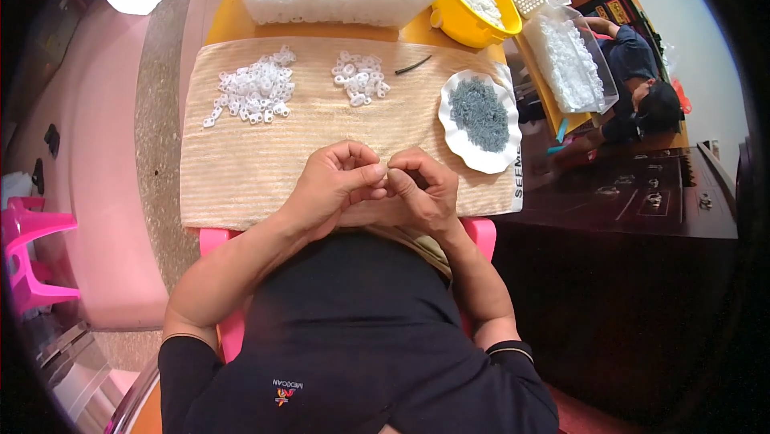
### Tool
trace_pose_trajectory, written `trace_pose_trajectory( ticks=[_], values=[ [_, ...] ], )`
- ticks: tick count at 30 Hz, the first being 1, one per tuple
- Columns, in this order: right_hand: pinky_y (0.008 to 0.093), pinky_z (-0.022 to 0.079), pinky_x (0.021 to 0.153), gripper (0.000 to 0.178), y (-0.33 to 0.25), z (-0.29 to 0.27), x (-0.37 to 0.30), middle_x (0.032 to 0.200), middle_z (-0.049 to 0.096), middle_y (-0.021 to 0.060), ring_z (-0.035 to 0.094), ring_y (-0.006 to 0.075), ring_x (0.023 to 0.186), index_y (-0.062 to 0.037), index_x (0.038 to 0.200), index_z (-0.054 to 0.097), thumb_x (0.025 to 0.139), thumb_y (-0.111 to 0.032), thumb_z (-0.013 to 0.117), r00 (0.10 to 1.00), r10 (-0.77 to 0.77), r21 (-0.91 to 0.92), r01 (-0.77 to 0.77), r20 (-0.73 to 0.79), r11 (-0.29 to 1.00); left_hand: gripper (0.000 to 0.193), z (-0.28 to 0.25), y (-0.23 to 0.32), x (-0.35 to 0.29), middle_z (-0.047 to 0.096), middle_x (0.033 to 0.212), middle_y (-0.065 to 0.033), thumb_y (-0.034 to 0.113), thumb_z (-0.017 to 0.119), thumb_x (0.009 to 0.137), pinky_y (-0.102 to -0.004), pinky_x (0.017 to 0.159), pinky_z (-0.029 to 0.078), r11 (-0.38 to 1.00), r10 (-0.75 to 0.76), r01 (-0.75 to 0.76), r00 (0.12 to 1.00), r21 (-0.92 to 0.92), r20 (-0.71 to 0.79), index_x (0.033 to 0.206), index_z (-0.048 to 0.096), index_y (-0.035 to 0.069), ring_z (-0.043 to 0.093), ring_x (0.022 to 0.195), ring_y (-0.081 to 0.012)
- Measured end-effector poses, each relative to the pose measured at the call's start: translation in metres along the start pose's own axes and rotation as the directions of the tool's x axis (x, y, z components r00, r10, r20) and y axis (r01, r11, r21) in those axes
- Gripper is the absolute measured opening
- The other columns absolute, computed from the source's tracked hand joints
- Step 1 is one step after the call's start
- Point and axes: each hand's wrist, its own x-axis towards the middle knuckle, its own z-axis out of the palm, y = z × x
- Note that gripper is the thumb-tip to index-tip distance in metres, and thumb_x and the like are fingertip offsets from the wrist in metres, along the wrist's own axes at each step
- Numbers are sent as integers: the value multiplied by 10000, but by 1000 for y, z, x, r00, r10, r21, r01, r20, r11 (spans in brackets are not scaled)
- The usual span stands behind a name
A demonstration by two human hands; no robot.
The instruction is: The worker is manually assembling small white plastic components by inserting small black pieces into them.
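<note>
My left hand [341, 181] and my right hand [421, 189] meet above the near part of a beige striped towel [321, 145]. Thumb and forefinger are pinched on each side, fingertips touching or nearly so; whatever they hold is too small and covered to make out. Beyond my left hand lies a larger heap of small white plastic pieces with holes [255, 89], and a smaller heap of the same pieces [359, 79] sits further right. A thin dark stick-like tool [413, 65] rests near the far edge. Right of my right hand, a white scalloped plate [455, 145] bears many tiny grey-blue pieces [481, 113].
A clear bin [321, 7] full of white pieces stands behind the towel, beside a yellow basin [457, 21]. At right, another person [642, 57] sits near a second clear bin [597, 97] and a dark wooden cabinet [626, 201]. A pink stool [36, 249] stands far left.
</note>
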Motion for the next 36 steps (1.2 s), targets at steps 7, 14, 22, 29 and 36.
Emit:
trace_pose_trajectory(
  ticks=[7,14,22,29,36],
  values=[
    [207,488,660,77,5,-3,4,889,622,60,588,81,718,49,954,613,922,-17,591,997,71,110,-67,-34,992,163,0,-2,3,658,940,-86,52,630,899,-251,757,566,1000,-7,5,999,-31,-37,1038,615,-32,654,822,-141],
    [205,491,671,92,11,-4,5,898,628,50,589,81,751,54,964,621,921,-23,597,998,61,110,-57,-33,992,157,-2,-4,3,660,943,-85,34,610,908,-247,757,565,1000,10,-8,998,24,-61,1049,603,-35,656,816,-132],
    [207,493,695,94,12,-6,3,903,636,52,605,87,783,50,958,626,913,-32,613,997,71,51,-71,-3,996,147,-2,-4,2,665,934,-80,31,624,894,-250,755,570,1000,1,0,997,12,-75,1032,605,-14,657,812,-132],
    [207,487,692,92,12,-6,4,894,637,51,604,86,778,50,953,628,910,-31,617,996,89,80,-89,3,993,139,-1,-3,2,663,912,-87,25,625,894,-243,733,567,1000,21,-21,996,1,-82,1017,605,-35,656,787,-132],
    [207,488,692,93,12,-5,4,892,640,50,604,85,777,49,960,630,911,-28,615,995,99,58,-98,-12,993,140,-2,-4,2,664,899,-86,32,637,888,-249,735,570,1000,20,-21,996,-2,-90,1009,609,-33,656,789,-135]
  ],
)
